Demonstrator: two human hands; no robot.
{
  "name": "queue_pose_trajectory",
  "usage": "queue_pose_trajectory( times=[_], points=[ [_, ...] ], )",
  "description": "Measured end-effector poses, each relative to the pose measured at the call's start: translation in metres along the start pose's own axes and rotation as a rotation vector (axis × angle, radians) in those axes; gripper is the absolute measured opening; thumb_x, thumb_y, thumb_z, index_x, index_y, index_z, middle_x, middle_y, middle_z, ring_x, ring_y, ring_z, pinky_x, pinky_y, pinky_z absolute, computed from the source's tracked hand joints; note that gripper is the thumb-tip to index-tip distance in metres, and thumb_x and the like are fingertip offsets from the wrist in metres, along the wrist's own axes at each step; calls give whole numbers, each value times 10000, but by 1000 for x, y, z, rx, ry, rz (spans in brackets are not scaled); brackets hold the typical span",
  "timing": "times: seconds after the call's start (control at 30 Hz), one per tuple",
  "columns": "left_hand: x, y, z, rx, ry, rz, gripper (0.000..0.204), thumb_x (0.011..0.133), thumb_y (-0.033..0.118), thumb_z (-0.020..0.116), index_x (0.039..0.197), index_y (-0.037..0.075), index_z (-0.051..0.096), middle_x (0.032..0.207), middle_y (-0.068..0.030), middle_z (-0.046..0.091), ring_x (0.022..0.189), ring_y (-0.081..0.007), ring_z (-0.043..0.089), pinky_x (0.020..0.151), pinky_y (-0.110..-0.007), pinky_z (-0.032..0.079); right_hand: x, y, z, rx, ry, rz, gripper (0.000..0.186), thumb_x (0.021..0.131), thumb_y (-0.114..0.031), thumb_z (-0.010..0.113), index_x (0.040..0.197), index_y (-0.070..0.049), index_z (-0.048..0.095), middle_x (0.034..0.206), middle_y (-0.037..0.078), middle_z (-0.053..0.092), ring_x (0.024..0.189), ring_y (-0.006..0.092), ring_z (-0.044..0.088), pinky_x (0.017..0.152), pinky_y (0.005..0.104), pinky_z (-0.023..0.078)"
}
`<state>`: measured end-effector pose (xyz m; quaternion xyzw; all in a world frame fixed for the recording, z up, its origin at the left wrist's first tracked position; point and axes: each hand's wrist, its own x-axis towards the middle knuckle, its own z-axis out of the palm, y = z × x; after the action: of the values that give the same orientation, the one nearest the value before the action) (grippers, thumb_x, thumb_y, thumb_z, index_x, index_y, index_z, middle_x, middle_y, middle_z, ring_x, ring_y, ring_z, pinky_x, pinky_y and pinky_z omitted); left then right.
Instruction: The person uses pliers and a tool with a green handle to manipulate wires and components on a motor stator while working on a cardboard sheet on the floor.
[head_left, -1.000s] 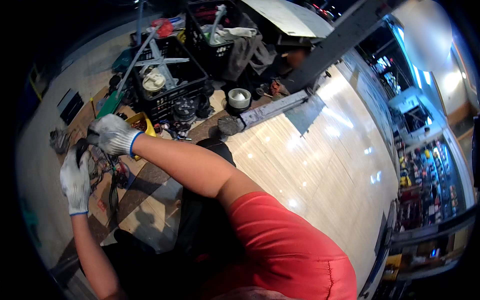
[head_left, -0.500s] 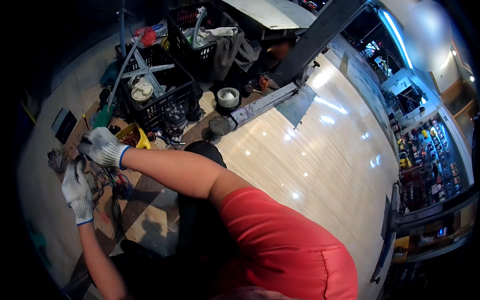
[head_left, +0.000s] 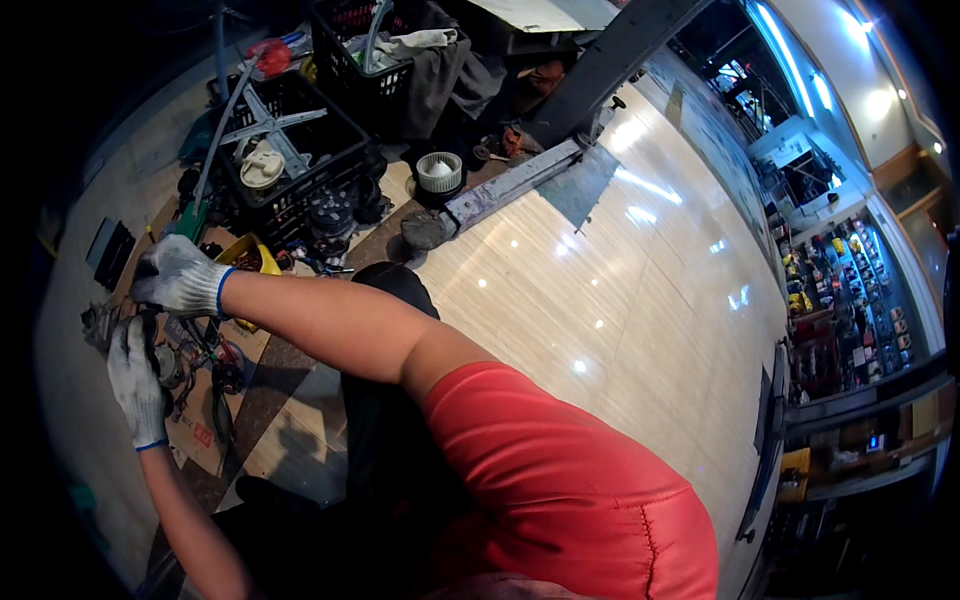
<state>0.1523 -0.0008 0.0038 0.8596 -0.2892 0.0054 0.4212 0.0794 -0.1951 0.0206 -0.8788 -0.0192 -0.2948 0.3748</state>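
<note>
Both my hands wear white knit gloves and work at the far left, low over the floor. My left hand point(head_left: 135, 380) is closed around a dark, greasy metal part point(head_left: 165, 365) that rests on a piece of cardboard point(head_left: 200, 430). My right hand point(head_left: 178, 280) reaches across my body and presses on the top of the same dark part, fingers curled over it. What the fingers pinch is hidden by the gloves. A yellow tray point(head_left: 255, 265) lies just beyond my right wrist.
Two black plastic crates point(head_left: 285, 150) with tools, white parts and rags stand behind. A white ribbed fan wheel point(head_left: 438, 172) sits by a long grey metal beam point(head_left: 520, 185). Glossy pale floor point(head_left: 620, 300) stretches right toward shop shelves point(head_left: 850, 300).
The view has swung, shifting everything slightly up and left. Both gloved hands stay on the dark part; the right hand has slid a little lower toward the left hand.
</note>
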Motion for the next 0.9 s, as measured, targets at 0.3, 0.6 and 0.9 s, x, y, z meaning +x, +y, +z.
queue_pose_trajectory(
  times=[0.3, 0.6, 0.9],
  points=[
    [0, 0, 5, -340, -142, -161, 597, 1007, 420, 559, 1323, -85, 537, 1251, -186, 615, 1141, -241, 582, 1010, -343, 435, -7, -1, -7, -69, -31, -56, 153, 820, -151, 683, 951, -160, 762, 878, 132, 701, 779, 308, 667, 653, 398, 501],
    [7, -18, 0, -649, -293, -445, 672, 987, 414, 604, 1450, -33, 412, 1361, -189, 544, 1202, -258, 567, 989, -366, 474, -2, 28, 11, -202, 147, -505, 207, 741, -83, 720, 921, -174, 761, 835, 119, 695, 724, 300, 665, 621, 393, 508],
    [1, -12, 5, -688, -302, -294, 557, 1014, 351, 566, 1404, -38, 484, 1385, -178, 528, 1213, -228, 561, 1008, -319, 467, 7, 56, 43, -21, -162, 163, 113, 909, -236, 632, 854, -141, 660, 764, 85, 594, 735, 235, 582, 660, 344, 481]
  ],
)
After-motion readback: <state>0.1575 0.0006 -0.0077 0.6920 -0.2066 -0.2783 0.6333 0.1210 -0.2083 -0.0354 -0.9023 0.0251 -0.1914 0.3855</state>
